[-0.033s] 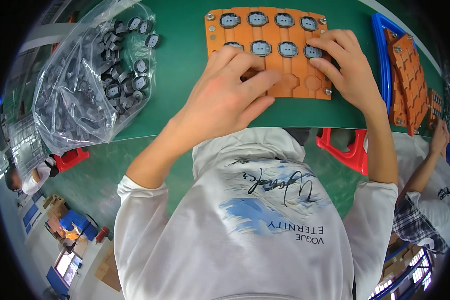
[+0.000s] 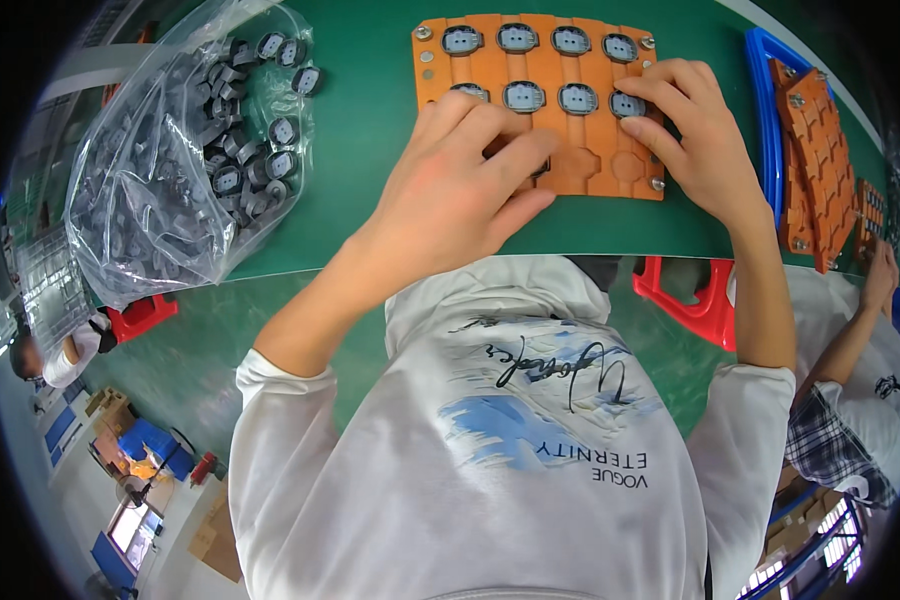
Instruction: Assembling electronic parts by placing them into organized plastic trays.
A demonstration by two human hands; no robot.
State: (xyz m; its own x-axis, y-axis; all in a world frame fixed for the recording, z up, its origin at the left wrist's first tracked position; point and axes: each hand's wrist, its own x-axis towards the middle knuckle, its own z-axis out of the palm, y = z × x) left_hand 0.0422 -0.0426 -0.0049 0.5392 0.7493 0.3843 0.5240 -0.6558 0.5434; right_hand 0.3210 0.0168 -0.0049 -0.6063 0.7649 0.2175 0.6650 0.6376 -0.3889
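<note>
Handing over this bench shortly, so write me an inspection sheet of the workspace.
Surface: green tabletop, pale front edge.
Job's things: orange tray with grey-black parts, four each in top and middle rows; the lower row's two right recesses are empty, its left end mostly hidden.
Clutter: clear bag of loose parts at left; blue tray and more orange trays at right.
Grippers: left hand over the tray's lower left, grip unclear; right hand with thumb and forefinger at the middle row's right-end part.
Cables: nothing seen on the tabletop.
Surroundings: co-worker's hand at right; cardboard box at lower left.
</note>
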